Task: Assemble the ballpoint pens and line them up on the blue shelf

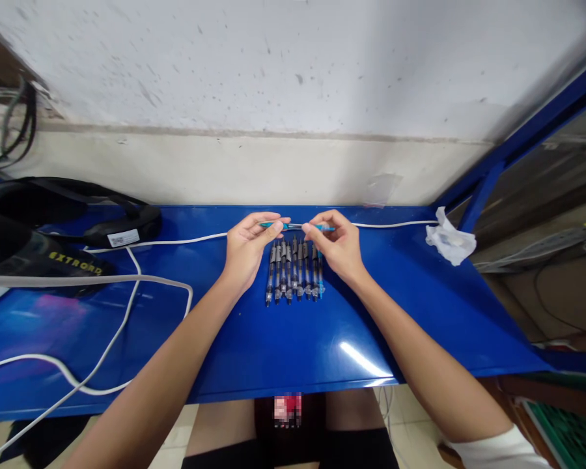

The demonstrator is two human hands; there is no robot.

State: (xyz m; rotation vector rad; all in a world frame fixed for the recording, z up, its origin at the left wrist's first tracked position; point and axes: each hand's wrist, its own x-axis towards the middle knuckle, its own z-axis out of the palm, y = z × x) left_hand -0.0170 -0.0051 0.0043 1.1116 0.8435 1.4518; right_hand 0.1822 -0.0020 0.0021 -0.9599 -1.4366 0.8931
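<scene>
Between both hands a blue pen (295,227) is held level above the blue tabletop. My left hand (251,247) pinches its left end with thumb and fingers. At its other end my right hand (336,244) is closed on the pen in the same way. Just below the hands lies a row of several black pens (294,270), side by side and pointing toward me, with clear crinkled bits at their near ends. At the row's right edge is another blue pen (321,280), its upper part hidden by my right hand.
A black headset (122,225) and a black item lettered EXTRORD (53,254) sit at the left. White cables (127,312) loop over the left of the blue table (283,352). Crumpled white paper (450,240) lies at the right, near a blue metal frame (488,189). A wall rises behind.
</scene>
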